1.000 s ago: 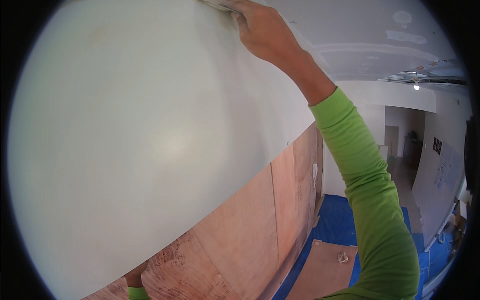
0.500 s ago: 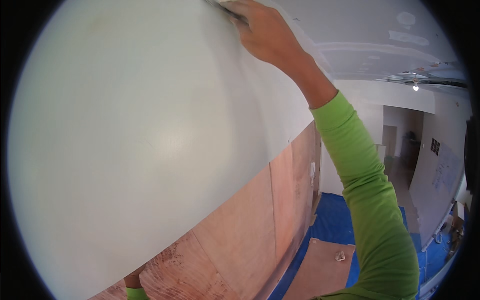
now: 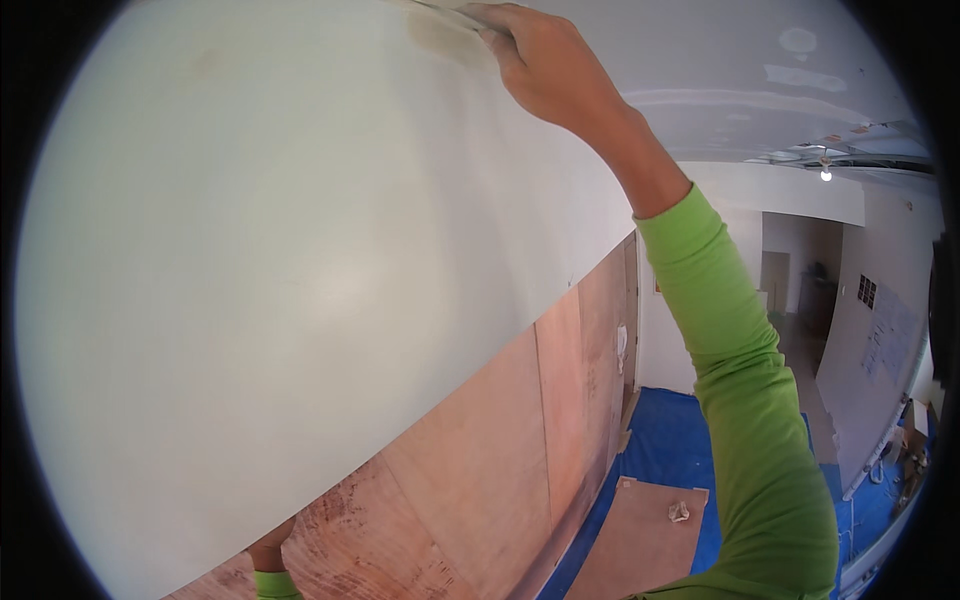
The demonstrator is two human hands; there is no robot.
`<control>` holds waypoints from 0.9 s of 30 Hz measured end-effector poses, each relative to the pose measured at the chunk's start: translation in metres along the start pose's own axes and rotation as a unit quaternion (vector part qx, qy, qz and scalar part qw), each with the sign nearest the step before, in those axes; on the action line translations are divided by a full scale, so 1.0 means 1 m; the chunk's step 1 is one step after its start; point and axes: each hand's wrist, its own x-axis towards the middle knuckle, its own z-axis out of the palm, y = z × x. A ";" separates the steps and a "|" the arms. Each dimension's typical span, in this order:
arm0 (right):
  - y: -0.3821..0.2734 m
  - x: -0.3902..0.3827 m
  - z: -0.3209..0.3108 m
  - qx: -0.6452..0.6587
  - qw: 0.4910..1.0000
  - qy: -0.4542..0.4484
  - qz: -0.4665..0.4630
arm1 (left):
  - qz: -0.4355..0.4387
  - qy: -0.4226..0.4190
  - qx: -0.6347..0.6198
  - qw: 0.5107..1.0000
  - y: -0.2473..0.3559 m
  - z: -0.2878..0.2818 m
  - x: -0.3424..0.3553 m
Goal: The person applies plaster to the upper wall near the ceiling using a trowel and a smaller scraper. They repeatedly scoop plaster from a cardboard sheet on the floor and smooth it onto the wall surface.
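Note:
My right hand is raised at the top of the view, closed around a thin, flat-bladed tool. The tool shows nearly edge-on against a broad white surface, and its far end runs out of the picture. Just below the blade, a tan, damp-looking patch marks the white. Low down, my left hand comes up to the lower edge of the white surface, which hides its fingers. Whether it holds anything cannot be seen.
Reddish wooden panels stand under the white surface. Blue sheeting covers the floor, with a brown board and a crumpled piece on it. A bare bulb hangs far right, near a doorway.
My right hand has shifted a little right and down, and the tan patch now shows under the blade. Slightly more of my left hand appears below the white edge.

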 end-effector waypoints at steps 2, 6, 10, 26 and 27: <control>-0.001 0.010 0.003 0.014 1.000 -0.004 -0.025 | -0.043 -0.029 -0.022 0.998 -0.004 0.001 -0.002; -0.004 0.015 0.005 0.012 1.000 -0.014 -0.013 | -0.017 -0.020 -0.013 1.000 -0.011 0.005 -0.006; -0.007 0.015 0.005 0.009 1.000 -0.015 -0.010 | -0.023 -0.018 -0.027 0.999 -0.016 0.009 -0.010; -0.009 -0.012 0.022 -0.010 1.000 -0.014 0.019 | -0.031 -0.019 -0.045 0.998 -0.006 0.003 -0.008; -0.011 -0.020 0.022 -0.004 1.000 0.003 -0.013 | -0.036 -0.020 -0.040 0.998 -0.005 0.003 -0.007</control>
